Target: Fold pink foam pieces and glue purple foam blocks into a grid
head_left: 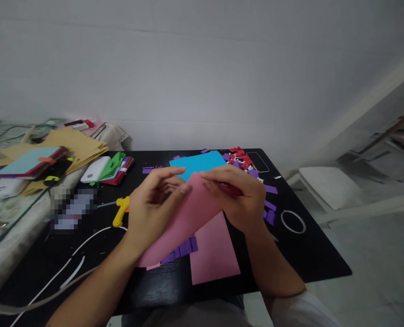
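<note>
A pink paper sheet (191, 204) is raised above the table, slanting from its top corner down toward my left wrist. My right hand (244, 195) pinches it close to that corner, thumb and forefinger together. A small red object (231, 189), partly covered by the right fingers, shows in that hand; its kind is unclear. My left hand (156, 204) has its thumb along the sheet's left edge and its fingers curled, the forefinger apart from the thumb. Below lie a second pink sheet (213, 254) and purple paper strips (183, 250). A blue sheet (202, 161) lies behind the hands.
A yellow-handled tool (121, 212) lies left of my left hand, near a white cable (86, 240). Red paper scraps (239, 159) sit at the back right, and a roll-like ring (293, 221) at the right. Green folded pieces (112, 167) are at the back left; a white stool (321, 186) stands beyond.
</note>
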